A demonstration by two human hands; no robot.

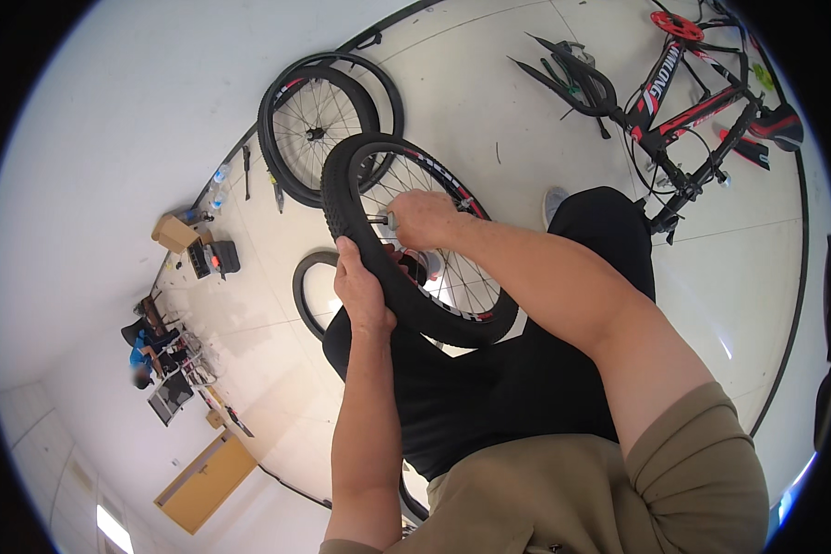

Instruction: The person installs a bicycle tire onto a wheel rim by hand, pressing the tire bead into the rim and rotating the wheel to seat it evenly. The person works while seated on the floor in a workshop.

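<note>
A bicycle wheel [478,319] with a knobby black tyre leans over my thighs, its spokes and red-and-white rim facing me. My left hand [364,294] is closed round the tyre on its near left side, thumb lying over the tread. Inside the wheel's circle, my right hand [423,220] is closed on a small metal tool [391,221]. The tool's thin shaft points left to the rim by the tyre; its exact kind is unclear. The fingers of my right hand are partly hidden behind its back.
Another wheel [369,106] and a loose tyre [399,97] lie on the floor beyond. A second loose tyre [301,294] is at left. The black-and-red bicycle frame [660,115] lies at far right. A toolbox [220,259] and cardboard box [174,234] stand by the wall; a person [143,360] is farther off.
</note>
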